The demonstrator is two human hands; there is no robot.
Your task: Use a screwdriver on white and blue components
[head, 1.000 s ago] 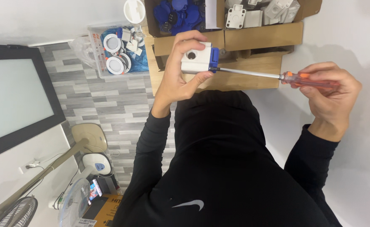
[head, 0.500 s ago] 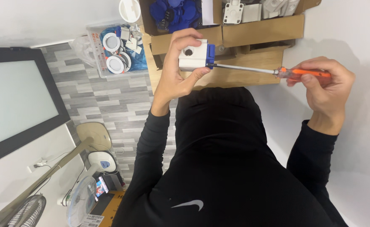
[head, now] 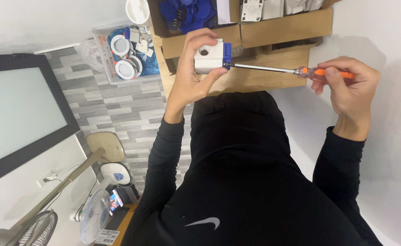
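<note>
My left hand (head: 192, 77) is raised in front of me and grips a small white box with a blue end plate (head: 213, 57); a round hole shows in its white face. My right hand (head: 351, 86) holds a screwdriver by its orange handle (head: 323, 72). The steel shaft (head: 262, 68) runs nearly level to the left, and its tip sits against the blue end of the box. Both arms are in black sleeves, and my black hooded top fills the lower middle of the view.
Open cardboard boxes (head: 278, 27) lie just beyond the hands, with blue parts (head: 187, 11) and white plates (head: 253, 9) inside. A clear bin of round white fittings (head: 125, 52) stands to their left. A dark-framed panel (head: 23, 118) and fans (head: 93, 214) are at the left.
The screwdriver handle has risen a little, so the shaft lies closer to level. My right hand's fingers have shifted on the handle. The white box stays in my left hand.
</note>
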